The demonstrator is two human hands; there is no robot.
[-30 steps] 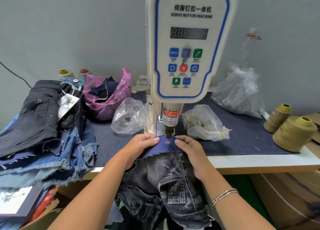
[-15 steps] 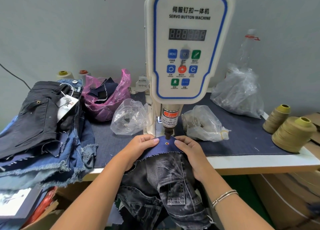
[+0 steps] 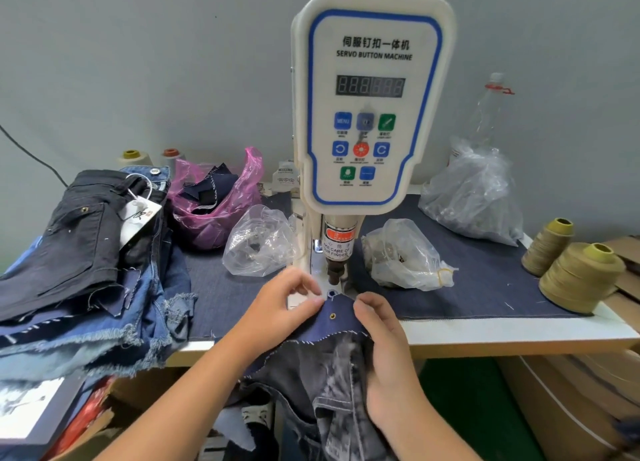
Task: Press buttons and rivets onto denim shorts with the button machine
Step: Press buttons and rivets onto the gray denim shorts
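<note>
Denim shorts (image 3: 332, 367) hang over the front edge of the table (image 3: 485, 332), straight below the servo button machine (image 3: 372, 103), with only a dark blue flap of them lying up on the tabletop. That flap carries a small metal rivet (image 3: 332, 316), which sits just in front of the machine's round lower die (image 3: 331, 293) and not under the punch (image 3: 335, 273) above it. The left hand (image 3: 280, 308) pinches the flap's left corner between thumb and curled fingers, close to the die. The right hand (image 3: 384, 353) grips the right side of the flap and the darker washed denim beneath it, fingers curled together over the cloth.

Just left of the machine's column lies a clear plastic bag (image 3: 258, 244), and just right of it a second clear bag (image 3: 405, 256) holding small metal parts. Behind the left bag sits a pink bag (image 3: 214, 204) stuffed with dark fabric pieces. Far left of the machine, a stack of dark and blue denim shorts (image 3: 79, 263) rests with a white tag on top. Far right of the machine stand two olive thread cones (image 3: 581, 277), and behind them a larger clear bag (image 3: 474, 197) with a plastic bottle (image 3: 491, 110) at the wall.
</note>
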